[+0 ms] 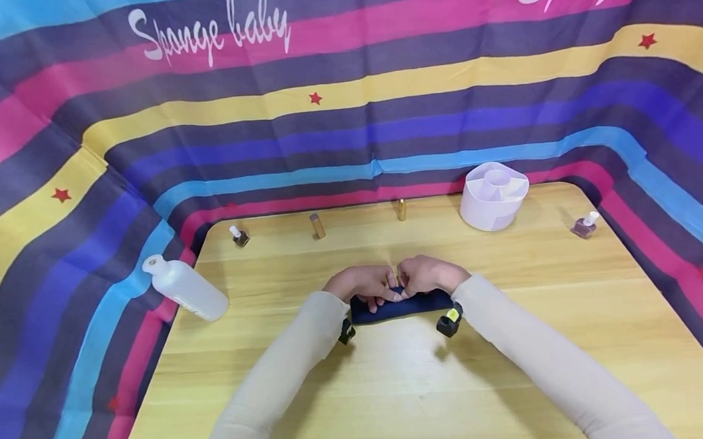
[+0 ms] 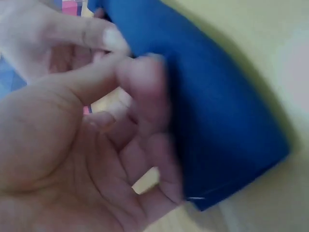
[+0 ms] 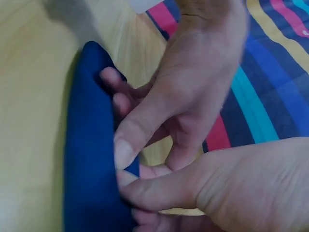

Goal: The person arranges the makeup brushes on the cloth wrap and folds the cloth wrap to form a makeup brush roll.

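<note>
A long, narrow dark blue fabric piece [image 1: 374, 314], perhaps a pouch, lies on the table between both hands. With thumb and fingers, my left hand [image 1: 369, 285] pinches its far long edge near the middle. Right beside it, my right hand [image 1: 427, 274] pinches the same edge, the two thumbs almost touching in the right wrist view. The blue fabric [image 2: 217, 121] looks smooth and tapers toward one end in the left wrist view. Whatever the fingertips grip inside the edge is hidden.
A white bottle [image 1: 188, 291] leans at the left edge. Along the back stand a dark little bottle [image 1: 240, 236], a brown tube [image 1: 317, 226], a gold tube [image 1: 401, 209] and a white divided organizer [image 1: 493, 197]. Another small bottle [image 1: 584, 226] lies at right. Striped cloth surrounds the table.
</note>
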Tool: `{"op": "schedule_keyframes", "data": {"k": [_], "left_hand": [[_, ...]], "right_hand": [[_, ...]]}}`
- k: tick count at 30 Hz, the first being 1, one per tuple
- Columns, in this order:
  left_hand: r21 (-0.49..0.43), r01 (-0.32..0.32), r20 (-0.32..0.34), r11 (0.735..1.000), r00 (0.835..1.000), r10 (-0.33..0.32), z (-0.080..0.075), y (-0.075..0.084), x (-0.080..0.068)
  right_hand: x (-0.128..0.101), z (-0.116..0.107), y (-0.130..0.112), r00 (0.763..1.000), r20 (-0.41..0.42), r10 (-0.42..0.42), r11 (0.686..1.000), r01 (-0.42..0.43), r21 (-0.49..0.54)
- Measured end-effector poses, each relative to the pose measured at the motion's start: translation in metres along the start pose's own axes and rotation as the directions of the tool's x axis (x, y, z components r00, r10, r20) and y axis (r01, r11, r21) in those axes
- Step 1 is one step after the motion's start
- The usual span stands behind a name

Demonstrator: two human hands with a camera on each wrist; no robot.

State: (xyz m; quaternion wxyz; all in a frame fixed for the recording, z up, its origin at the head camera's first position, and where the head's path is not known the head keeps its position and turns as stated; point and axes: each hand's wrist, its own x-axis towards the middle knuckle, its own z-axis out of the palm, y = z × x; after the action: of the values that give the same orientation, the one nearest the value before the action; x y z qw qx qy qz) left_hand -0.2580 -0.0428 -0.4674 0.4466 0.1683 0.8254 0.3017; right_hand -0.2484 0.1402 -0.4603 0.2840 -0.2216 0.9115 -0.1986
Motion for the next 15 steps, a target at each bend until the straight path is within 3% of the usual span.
{"op": "schedule_keyframes", "data": {"k": [3, 5, 10, 15], "left_hand": [[-0.065, -0.056, -0.053, 0.996, 0.997, 0.052, 0.009, -0.009, -0.004], [-0.059, -0.084, -0.114, 0.995, 0.991, 0.076, 0.014, -0.013, -0.007], [0.080, -0.152, -0.233, 0.985, 0.958, 0.167, 0.023, -0.024, -0.013], [0.161, -0.237, -0.279, 0.958, 0.920, 0.275, 0.029, -0.034, -0.017]], "right_hand": [[-0.007, 0.009, 0.007, 0.996, -0.065, -0.053, 0.999, 0.053, -0.003], [-0.012, 0.014, 0.010, 0.988, -0.113, -0.104, 0.994, 0.106, 0.010], [-0.022, 0.025, 0.026, 0.956, -0.217, -0.198, 0.972, 0.220, 0.084], [-0.027, 0.034, 0.044, 0.924, -0.277, -0.264, 0.936, 0.315, 0.157]]}}
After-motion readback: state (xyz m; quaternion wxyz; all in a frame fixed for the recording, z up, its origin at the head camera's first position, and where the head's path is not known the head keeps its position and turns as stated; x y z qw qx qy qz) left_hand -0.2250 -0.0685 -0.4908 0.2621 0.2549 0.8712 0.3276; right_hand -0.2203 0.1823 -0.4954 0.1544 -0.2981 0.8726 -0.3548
